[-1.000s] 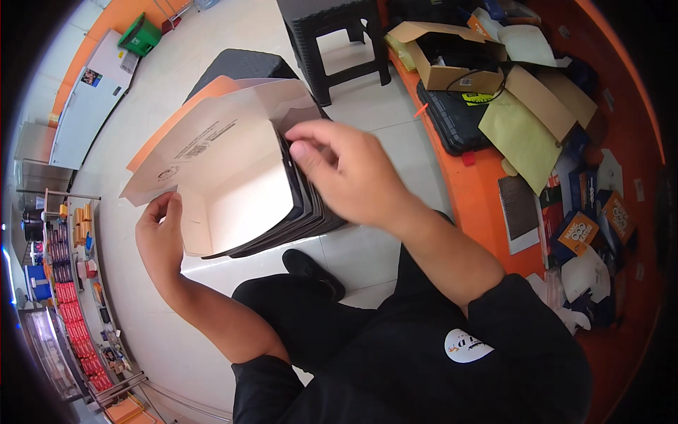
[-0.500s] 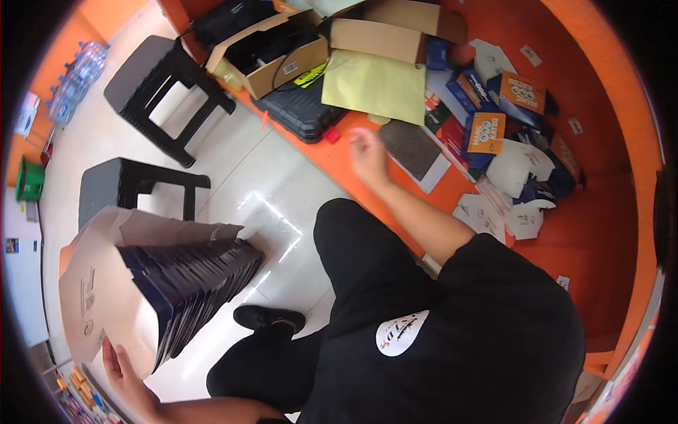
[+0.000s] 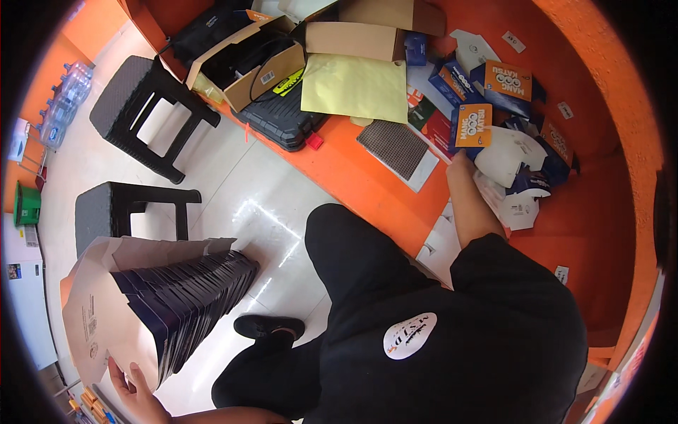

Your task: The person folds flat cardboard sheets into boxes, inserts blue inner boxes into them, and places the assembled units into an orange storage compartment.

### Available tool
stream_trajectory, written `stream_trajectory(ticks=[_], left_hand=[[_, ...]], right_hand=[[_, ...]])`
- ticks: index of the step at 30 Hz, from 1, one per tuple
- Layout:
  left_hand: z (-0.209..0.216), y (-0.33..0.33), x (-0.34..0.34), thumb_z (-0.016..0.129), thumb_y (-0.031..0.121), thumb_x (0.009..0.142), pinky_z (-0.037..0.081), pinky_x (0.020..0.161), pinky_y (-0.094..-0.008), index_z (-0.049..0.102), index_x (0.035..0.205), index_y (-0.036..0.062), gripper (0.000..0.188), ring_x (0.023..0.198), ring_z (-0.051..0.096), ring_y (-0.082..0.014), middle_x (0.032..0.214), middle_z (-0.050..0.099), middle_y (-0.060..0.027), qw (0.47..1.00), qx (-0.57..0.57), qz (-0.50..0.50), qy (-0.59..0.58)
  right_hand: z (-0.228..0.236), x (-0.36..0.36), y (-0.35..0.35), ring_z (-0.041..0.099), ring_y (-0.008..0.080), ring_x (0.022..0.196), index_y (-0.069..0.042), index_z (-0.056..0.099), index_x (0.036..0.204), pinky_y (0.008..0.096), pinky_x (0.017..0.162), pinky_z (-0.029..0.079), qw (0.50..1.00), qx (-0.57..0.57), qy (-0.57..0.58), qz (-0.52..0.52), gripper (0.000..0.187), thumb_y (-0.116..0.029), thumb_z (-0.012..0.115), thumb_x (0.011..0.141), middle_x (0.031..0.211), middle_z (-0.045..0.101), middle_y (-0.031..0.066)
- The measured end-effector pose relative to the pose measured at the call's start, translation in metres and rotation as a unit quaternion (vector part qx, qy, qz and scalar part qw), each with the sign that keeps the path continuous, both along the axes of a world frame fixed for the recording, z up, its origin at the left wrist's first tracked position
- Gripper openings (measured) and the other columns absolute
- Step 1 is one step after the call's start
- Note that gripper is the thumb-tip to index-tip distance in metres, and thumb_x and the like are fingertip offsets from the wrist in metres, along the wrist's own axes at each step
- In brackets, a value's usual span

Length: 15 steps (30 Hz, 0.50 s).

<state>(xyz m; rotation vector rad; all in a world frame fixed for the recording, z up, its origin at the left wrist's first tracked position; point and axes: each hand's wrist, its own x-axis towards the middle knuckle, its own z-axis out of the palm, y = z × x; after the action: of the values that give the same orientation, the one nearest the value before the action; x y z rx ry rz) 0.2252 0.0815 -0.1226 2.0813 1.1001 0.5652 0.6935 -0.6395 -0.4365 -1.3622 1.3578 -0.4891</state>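
1. At seven o'clock, nearest, the left hand [image 3: 134,392] has its fingers spread flat against the bottom of one open cardboard box [image 3: 99,318], propping it; the box is packed with a fanned row of dark flat cartons [image 3: 187,307], too many to count.
2. Its long axis runs toward two o'clock.
3. Two dark stools [image 3: 152,113] stand on the floor beyond.
4. At one o'clock the right hand [image 3: 460,161] reaches onto the orange bench [image 3: 367,187], touching the loose folded cartons [image 3: 505,152]; its fingers are hidden, so I cannot tell its grip.
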Motion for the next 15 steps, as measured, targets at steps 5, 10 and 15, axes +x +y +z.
stream_trajectory(ticks=[5, 10, 15], left_hand=[[0.009, -0.006, -0.009, 0.063, 0.024, 0.100, 0.039, 0.109, -0.0351, 0.045, 0.146, -0.0007, 0.055, 0.128, 0.053, -0.0236, 0.142, 0.054, -0.0145, 0.999, 0.045, 0.017, 0.022], [0.007, -0.008, 0.003, 0.063, 0.026, 0.100, 0.040, 0.106, -0.0332, 0.047, 0.145, -0.0012, 0.055, 0.123, 0.055, -0.0220, 0.138, 0.056, -0.0140, 0.999, 0.018, 0.016, 0.024], [0.015, -0.024, 0.019, 0.063, 0.026, 0.100, 0.041, 0.105, -0.0327, 0.047, 0.144, -0.0016, 0.055, 0.122, 0.055, -0.0214, 0.137, 0.057, -0.0144, 0.999, 0.012, 0.026, 0.045]], right_hand=[[0.068, -0.036, 0.133, 0.068, 0.0360, 0.100, 0.006, 0.063, 0.119, 0.0406, 0.093, 0.051, 0.906, -0.189, 0.117, 0.360, 0.061, -0.048, 0.068, 0.091, 0.108, 0.069, 0.0244], [0.035, -0.059, 0.158, 0.054, 0.0353, 0.125, -0.002, 0.058, 0.132, 0.0418, 0.100, 0.045, 0.646, -0.416, -0.129, 0.627, 0.063, -0.031, 0.081, 0.080, 0.131, 0.058, 0.0214], [0.030, -0.071, 0.136, 0.041, 0.0294, 0.138, -0.008, 0.055, 0.138, 0.0577, 0.113, 0.025, 0.577, -0.474, 0.144, 0.649, 0.071, -0.029, 0.084, 0.076, 0.148, 0.044, 0.0143]])
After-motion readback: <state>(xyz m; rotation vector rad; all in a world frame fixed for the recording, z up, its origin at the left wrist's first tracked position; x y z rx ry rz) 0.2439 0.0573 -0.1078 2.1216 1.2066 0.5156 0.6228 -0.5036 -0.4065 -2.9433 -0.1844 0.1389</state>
